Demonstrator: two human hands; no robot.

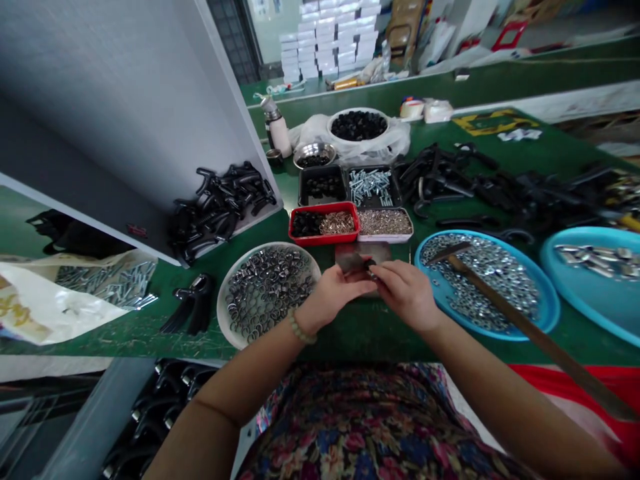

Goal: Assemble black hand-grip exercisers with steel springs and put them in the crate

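Note:
My left hand (330,293) is closed around a small dark part (352,262), mostly covered by the fingers. Close against it, the fingers of my right hand (407,293) pinch at a small black piece whose kind I cannot make out. Both hands are over a flat metal plate (377,251) on the green bench. Just beyond them sits a red tray (325,239) of black pieces and brass-coloured fittings, with a pale tray (387,238) of small metal pieces beside it.
A white bowl (224,303) of metal rings is at left. At right, a hammer (500,303) lies across a blue basin (553,303) of small metal parts. Black trays (345,180), a second blue basin (575,293) and a grey box (235,127) with black handles stand around.

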